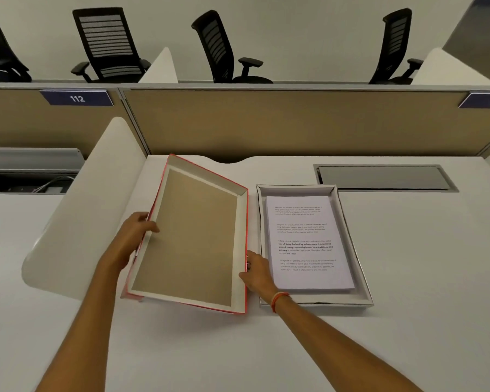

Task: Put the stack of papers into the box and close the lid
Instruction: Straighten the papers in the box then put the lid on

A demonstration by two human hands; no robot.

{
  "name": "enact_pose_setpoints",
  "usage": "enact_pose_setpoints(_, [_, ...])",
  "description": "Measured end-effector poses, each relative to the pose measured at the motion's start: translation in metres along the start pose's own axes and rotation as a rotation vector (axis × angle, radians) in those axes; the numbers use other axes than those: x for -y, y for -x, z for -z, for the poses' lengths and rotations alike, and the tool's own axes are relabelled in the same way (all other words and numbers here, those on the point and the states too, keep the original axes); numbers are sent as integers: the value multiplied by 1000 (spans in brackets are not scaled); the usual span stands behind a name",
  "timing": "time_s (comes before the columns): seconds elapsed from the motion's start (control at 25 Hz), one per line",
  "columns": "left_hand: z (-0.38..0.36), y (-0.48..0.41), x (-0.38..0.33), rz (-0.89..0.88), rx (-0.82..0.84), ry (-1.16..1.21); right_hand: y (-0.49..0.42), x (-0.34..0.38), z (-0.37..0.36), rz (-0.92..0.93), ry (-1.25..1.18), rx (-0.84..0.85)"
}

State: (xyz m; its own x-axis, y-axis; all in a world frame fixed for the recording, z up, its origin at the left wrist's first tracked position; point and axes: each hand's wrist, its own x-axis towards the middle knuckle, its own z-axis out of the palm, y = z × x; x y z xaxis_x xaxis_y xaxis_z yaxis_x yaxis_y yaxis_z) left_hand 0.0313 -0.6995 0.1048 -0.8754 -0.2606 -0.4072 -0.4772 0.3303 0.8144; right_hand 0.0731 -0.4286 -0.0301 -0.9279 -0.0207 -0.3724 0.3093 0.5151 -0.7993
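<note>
On the white desk [408,321], toward its far edge, the grey box [362,278] lies open with the papers [309,241] flat inside it, printed side up, a little bare floor showing at their near end. Just left of the box, the lid [194,239] is held tilted, its brown inside facing up and toward the camera, its red outer edge showing along the left and right rims. Its near left corner is low by the desk; whether it touches I cannot tell.

The left hand [133,236] grips the lid's left rim about halfway along, thumb curled over the inside, the other fingers hidden behind. The right hand [256,271] holds the lid's right rim near its near corner, fingers closed on the edge, with the wrist crossing over the box's near left corner. A band [279,299] circles that wrist.

A grey hatch [385,178] sits in the desk beyond the box, near the far right corner.
</note>
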Motion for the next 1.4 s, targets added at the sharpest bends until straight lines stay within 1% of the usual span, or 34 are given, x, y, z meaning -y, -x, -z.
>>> enact_pose_setpoints(0.08, [-12,14,-22,-47,37,-26,-1,-1,2,-33,26,17])
enact_pose_setpoints(0.16, [-27,29,-40,-75,12,-80,-3,4,10,-61,86,36])
enact_pose_setpoints(0.2, [-35,35,-48,-90,-3,-121,-3,9,17,-57,145,24])
enact_pose_setpoints(0.28, [-51,46,-61,-111,-24,-197,-6,23,35,-23,210,-51])
enact_pose_setpoints(0.36, [-68,57,-73,-123,-44,-263,-7,48,61,33,109,-134])
enact_pose_setpoints(0.44, [-86,68,-84,-137,-54,-292,-6,80,95,62,-125,-153])
enact_pose_setpoints(0.52, [-105,79,-96,-164,-65,-310,-4,114,127,87,-312,-98])
enact_pose_setpoints(0.6, [-126,88,-106,-201,-76,-349,-8,139,153,95,-399,-28])
enact_pose_setpoints(0.72, [-159,98,-119,-256,-50,-384,-10,157,178,134,-398,46])
enact_pose_setpoints(0.8, [-177,104,-125,-297,21,-397,-11,159,189,208,-296,13])
enact_pose_setpoints(0.88, [-186,104,-129,-323,91,-343,-15,155,195,224,-213,-59])
enact_pose_setpoints(0.96, [-188,93,-127,-317,101,-201,-22,149,198,171,-197,-103])
enact_pose_setpoints(1.08, [-191,68,-110,-265,-51,-51,-25,141,199,132,-81,-161])
enact_pose_setpoints(1.12, [-194,62,-103,-242,-103,-49,-25,139,198,131,-31,-180])
enact_pose_setpoints(1.2, [-203,53,-86,-178,-154,-87,-25,137,197,111,-13,-191])
enact_pose_setpoints(1.28, [-212,50,-70,-120,-146,-117,-26,135,197,84,-57,-177])
enact_pose_setpoints(1.4, [-221,47,-57,-43,-95,-132,-27,127,201,91,-135,-149])
